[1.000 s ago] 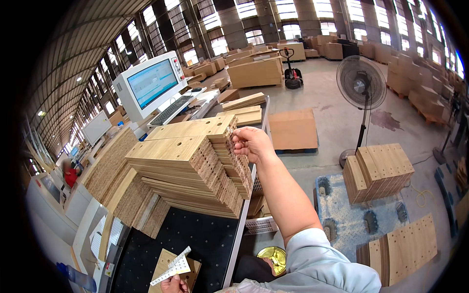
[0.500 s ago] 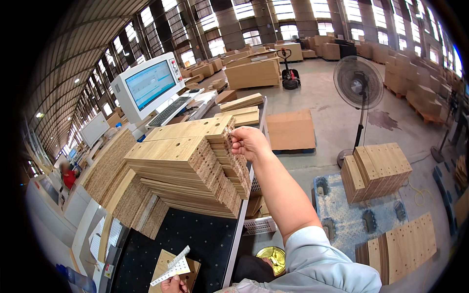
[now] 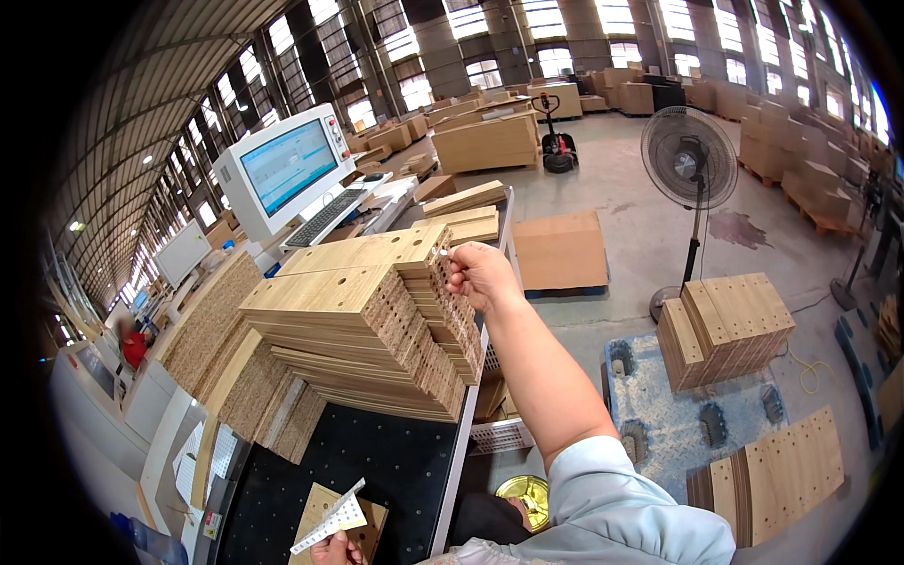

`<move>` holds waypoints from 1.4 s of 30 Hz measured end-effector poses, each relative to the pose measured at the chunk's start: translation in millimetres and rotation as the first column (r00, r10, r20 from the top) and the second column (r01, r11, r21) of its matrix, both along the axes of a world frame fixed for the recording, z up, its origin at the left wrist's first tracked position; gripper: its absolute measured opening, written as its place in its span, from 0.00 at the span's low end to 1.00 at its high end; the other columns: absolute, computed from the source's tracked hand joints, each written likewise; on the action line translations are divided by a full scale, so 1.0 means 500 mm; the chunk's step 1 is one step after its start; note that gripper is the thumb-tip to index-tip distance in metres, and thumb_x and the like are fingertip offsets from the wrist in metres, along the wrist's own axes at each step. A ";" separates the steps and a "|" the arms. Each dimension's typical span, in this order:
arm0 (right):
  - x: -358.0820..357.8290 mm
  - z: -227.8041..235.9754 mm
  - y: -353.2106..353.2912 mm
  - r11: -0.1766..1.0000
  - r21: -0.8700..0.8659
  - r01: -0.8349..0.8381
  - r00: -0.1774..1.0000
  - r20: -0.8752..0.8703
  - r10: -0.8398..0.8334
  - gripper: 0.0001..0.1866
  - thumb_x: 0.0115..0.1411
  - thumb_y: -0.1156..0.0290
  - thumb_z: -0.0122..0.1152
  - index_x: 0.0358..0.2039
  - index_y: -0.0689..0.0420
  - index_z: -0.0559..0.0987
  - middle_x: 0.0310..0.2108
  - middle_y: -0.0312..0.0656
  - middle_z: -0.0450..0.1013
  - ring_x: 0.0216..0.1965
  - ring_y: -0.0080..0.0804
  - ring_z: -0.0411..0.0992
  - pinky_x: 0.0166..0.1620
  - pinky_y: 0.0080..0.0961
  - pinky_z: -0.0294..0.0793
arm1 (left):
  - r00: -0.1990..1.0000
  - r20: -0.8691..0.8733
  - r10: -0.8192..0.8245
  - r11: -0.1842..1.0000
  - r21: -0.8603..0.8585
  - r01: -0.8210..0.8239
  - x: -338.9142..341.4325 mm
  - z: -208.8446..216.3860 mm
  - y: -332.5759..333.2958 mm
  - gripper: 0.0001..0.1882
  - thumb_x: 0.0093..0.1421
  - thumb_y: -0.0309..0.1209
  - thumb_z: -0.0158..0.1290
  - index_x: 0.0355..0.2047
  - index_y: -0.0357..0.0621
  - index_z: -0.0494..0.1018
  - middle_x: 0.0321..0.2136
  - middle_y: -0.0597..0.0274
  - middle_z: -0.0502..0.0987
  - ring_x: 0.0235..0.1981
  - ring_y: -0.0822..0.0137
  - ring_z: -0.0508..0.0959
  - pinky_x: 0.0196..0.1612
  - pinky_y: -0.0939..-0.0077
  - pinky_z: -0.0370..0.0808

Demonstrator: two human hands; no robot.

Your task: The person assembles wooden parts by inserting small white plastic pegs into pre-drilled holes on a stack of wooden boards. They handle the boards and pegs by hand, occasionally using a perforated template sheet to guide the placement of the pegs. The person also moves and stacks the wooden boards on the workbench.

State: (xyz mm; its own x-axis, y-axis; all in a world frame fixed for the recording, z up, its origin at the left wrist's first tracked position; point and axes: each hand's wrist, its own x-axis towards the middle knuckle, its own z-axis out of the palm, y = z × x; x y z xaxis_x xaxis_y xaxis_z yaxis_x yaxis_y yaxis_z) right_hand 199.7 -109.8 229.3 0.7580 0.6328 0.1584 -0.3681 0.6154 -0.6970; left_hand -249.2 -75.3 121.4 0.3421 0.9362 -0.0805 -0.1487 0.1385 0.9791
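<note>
My right hand is closed, its fingertips pinched against the edge of the far stack of wood-grain boards. Just beside those fingertips a small white spot shows on the top board's end; whatever the fingers hold is hidden. At the lower edge, my left hand grips a curled white sticker sheet with rows of small marks. Beneath that sheet lies a drilled wooden board on the black worktop. A nearer stack of boards stands against the far one.
Chipboard stacks line the worktop's left, with a monitor and keyboard behind. On the right stand a fan and a blue pallet with board stacks. A person in red is far left.
My right hand has barely shifted at the board edge, and the white spot now shows beside its fingertips. The sticker sheet in my left hand has tilted slightly.
</note>
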 end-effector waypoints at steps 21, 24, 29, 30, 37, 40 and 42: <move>0.000 -0.004 0.007 0.998 -0.056 -0.018 0.998 0.065 0.021 0.06 0.53 0.74 0.56 0.21 0.55 0.69 0.16 0.33 0.65 0.13 0.20 0.64 0.17 0.22 0.71 | 1.000 0.012 0.020 1.000 0.012 -0.021 0.006 0.005 -0.006 0.01 0.59 0.22 0.47 0.32 0.40 0.68 0.17 0.68 0.66 0.14 0.77 0.63 0.16 0.87 0.61; 0.011 -0.015 0.011 0.997 -0.059 -0.054 0.997 0.048 0.057 0.07 0.54 0.72 0.57 0.21 0.54 0.69 0.16 0.32 0.65 0.13 0.19 0.63 0.17 0.22 0.70 | 0.999 0.009 0.036 0.999 -0.014 -0.036 0.012 0.014 -0.011 0.02 0.59 0.23 0.47 0.33 0.40 0.68 0.17 0.68 0.66 0.13 0.77 0.63 0.16 0.87 0.61; 0.025 -0.036 0.014 0.980 0.031 -0.199 0.972 -0.119 0.201 0.11 0.56 0.64 0.60 0.22 0.51 0.69 0.16 0.29 0.66 0.13 0.16 0.63 0.16 0.19 0.69 | 1.000 0.005 0.024 1.000 -0.012 -0.024 0.007 0.013 -0.011 0.03 0.59 0.22 0.47 0.33 0.40 0.68 0.17 0.67 0.65 0.14 0.77 0.63 0.16 0.87 0.61; 0.022 -0.037 0.017 0.979 0.023 -0.203 0.976 -0.070 0.204 0.12 0.57 0.63 0.60 0.23 0.51 0.69 0.16 0.28 0.66 0.13 0.16 0.63 0.16 0.19 0.69 | 1.000 0.000 0.027 1.000 -0.015 -0.027 0.008 0.015 -0.012 0.02 0.59 0.22 0.47 0.33 0.40 0.68 0.18 0.67 0.65 0.14 0.78 0.63 0.17 0.87 0.61; 0.011 -0.039 0.041 0.980 0.035 -0.198 0.980 0.012 0.198 0.10 0.60 0.64 0.56 0.24 0.50 0.68 0.16 0.29 0.66 0.12 0.15 0.62 0.15 0.15 0.66 | 0.999 -0.043 0.012 1.000 -0.003 -0.012 0.017 0.037 -0.027 0.02 0.60 0.23 0.45 0.29 0.41 0.67 0.18 0.68 0.65 0.15 0.78 0.62 0.17 0.87 0.60; 0.008 -0.040 0.043 0.985 0.033 -0.170 0.985 0.001 0.170 0.10 0.60 0.64 0.56 0.24 0.50 0.68 0.16 0.29 0.65 0.12 0.15 0.60 0.14 0.15 0.64 | 0.997 -0.067 0.029 1.000 0.001 -0.029 0.020 0.041 -0.030 0.03 0.60 0.23 0.45 0.28 0.42 0.66 0.17 0.69 0.65 0.14 0.78 0.62 0.17 0.87 0.59; 0.009 -0.040 0.041 0.989 0.039 -0.141 0.990 0.007 0.140 0.11 0.60 0.65 0.57 0.24 0.50 0.67 0.15 0.29 0.64 0.12 0.15 0.60 0.14 0.15 0.63 | 0.997 -0.076 0.011 1.000 0.012 -0.010 0.019 0.041 -0.028 0.03 0.60 0.23 0.45 0.28 0.42 0.66 0.17 0.69 0.65 0.14 0.78 0.61 0.17 0.87 0.59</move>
